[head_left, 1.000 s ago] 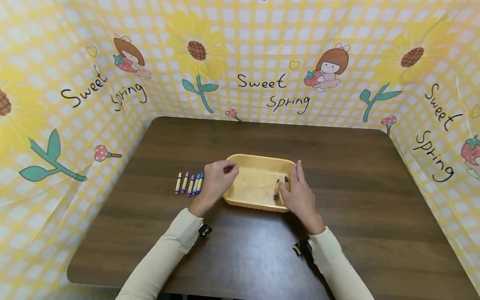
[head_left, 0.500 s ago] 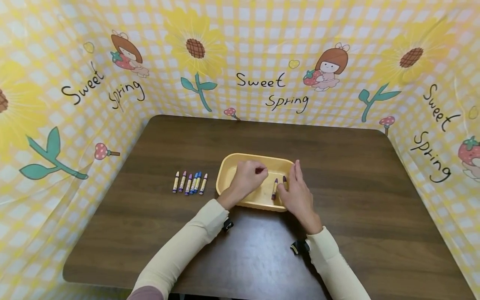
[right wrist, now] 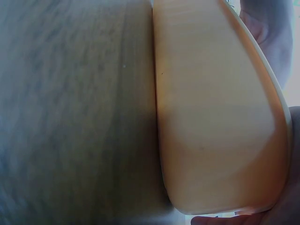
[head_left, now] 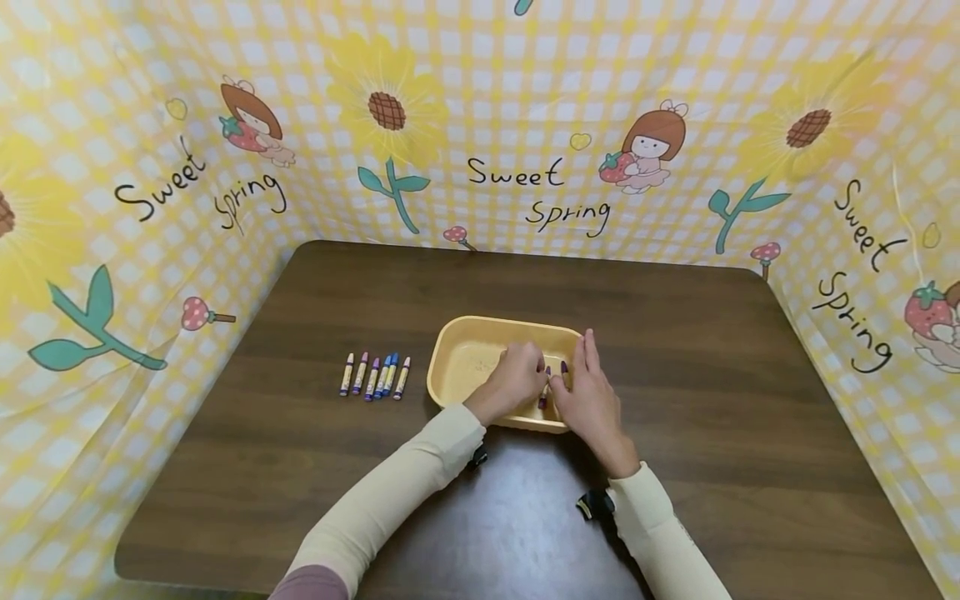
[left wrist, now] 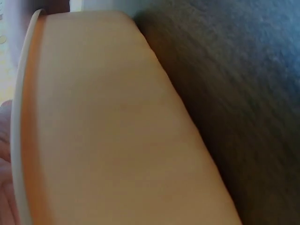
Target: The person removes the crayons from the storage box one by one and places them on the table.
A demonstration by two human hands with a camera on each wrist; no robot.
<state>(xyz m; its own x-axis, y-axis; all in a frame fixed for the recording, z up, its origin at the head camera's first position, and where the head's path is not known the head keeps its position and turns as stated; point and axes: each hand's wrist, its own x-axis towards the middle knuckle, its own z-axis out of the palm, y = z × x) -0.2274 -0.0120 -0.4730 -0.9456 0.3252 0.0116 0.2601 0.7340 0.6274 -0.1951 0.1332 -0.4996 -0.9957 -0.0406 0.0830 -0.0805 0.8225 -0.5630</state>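
A pale yellow plastic tray (head_left: 457, 375) stands mid-table, with two dark-tipped crayons (head_left: 543, 400) at its right end. My left hand (head_left: 517, 375) reaches into it from the front, fingers curled down beside the nearer crayon; I cannot tell whether the fingertips pinch anything. My right hand (head_left: 588, 400) holds the tray's right end, thumb inside and straight fingers along the outside of the wall. In the left wrist view the tray's outer wall (left wrist: 108, 117) fills most of the picture. The right wrist view has the tray's wall (right wrist: 215, 117) too, with fingers (right wrist: 206, 219) beyond its end.
Left of the tray, several crayons (head_left: 375, 379) with yellow, purple and blue tips lie side by side on the dark wooden table (head_left: 660, 333). A yellow checked cloth (head_left: 420, 183) with printed flowers surrounds the table's back and sides.
My left hand has moved right, from the tray's left rim across and down into it beside the crayons. The right hand stays on the tray's right end.
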